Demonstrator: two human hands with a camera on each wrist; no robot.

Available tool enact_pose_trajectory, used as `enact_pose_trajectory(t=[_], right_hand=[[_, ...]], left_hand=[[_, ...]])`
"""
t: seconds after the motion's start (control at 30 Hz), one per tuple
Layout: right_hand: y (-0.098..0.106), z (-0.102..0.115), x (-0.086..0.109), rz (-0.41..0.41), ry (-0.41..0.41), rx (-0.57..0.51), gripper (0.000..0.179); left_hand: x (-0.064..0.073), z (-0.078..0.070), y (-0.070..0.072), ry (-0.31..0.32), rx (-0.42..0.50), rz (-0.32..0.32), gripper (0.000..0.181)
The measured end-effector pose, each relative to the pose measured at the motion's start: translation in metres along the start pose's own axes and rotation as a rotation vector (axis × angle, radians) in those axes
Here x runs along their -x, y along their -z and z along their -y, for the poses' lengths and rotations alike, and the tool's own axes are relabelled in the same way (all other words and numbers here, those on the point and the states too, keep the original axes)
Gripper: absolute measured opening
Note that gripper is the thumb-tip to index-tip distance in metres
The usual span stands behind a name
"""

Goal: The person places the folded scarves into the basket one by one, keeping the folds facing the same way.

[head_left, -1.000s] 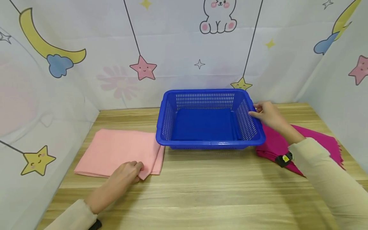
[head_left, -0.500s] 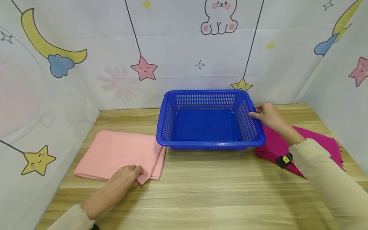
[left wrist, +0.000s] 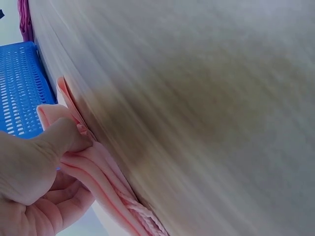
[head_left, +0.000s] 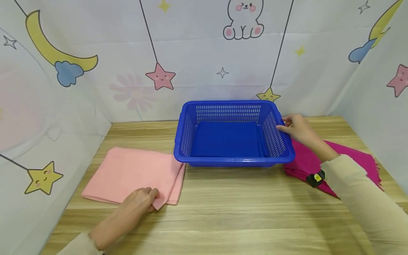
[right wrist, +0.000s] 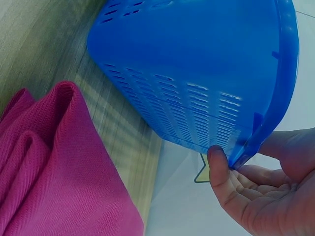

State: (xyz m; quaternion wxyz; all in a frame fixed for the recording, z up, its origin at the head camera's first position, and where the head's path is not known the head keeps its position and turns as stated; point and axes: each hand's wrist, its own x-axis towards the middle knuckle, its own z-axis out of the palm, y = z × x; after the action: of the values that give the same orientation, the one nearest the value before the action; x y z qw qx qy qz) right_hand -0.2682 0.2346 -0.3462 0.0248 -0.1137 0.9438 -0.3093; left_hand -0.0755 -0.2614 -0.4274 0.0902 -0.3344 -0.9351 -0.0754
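Observation:
A folded pink cloth (head_left: 137, 173) lies flat on the left of the table. My left hand (head_left: 137, 202) pinches its near right corner, and the left wrist view shows the thumb over the folded layers of the cloth (left wrist: 93, 172). At the back middle stands a blue plastic basket (head_left: 234, 160) with slotted walls. A folded blue cloth (head_left: 226, 139) lies in it. My right hand (head_left: 294, 126) grips the basket's right rim; in the right wrist view, fingers (right wrist: 221, 172) curl under the rim. Partly hidden beneath my right forearm is a folded magenta cloth (head_left: 353, 159).
Everything rests on a wood-grain table (head_left: 229, 205). A white printed curtain (head_left: 197, 42) with stars and moons borders it at the back and both sides. The basket stands close to the back curtain, between the pink and magenta cloths.
My left hand has drawn the pink cloth's near right part slightly toward me. In the head view everything sits a little lower. My right hand keeps its hold on the basket rim.

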Motion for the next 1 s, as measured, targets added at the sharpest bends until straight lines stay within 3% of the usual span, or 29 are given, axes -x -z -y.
enact_pose_trajectory(t=[0.4,0.77,1.0], right_hand=[[-0.001,-0.002,0.000,-0.006,-0.001,-0.012,0.051],[0.000,-0.001,-0.001,-0.015,0.000,0.000,0.052],[0.000,-0.001,0.000,-0.006,-0.006,0.006,0.053]], left_hand=[[0.008,-0.005,-0.004,-0.046,0.018,-0.088,0.038],[0.012,-0.012,0.000,-0.035,0.033,-0.042,0.037],[0.015,-0.015,0.001,-0.076,0.020,-0.059,0.040]])
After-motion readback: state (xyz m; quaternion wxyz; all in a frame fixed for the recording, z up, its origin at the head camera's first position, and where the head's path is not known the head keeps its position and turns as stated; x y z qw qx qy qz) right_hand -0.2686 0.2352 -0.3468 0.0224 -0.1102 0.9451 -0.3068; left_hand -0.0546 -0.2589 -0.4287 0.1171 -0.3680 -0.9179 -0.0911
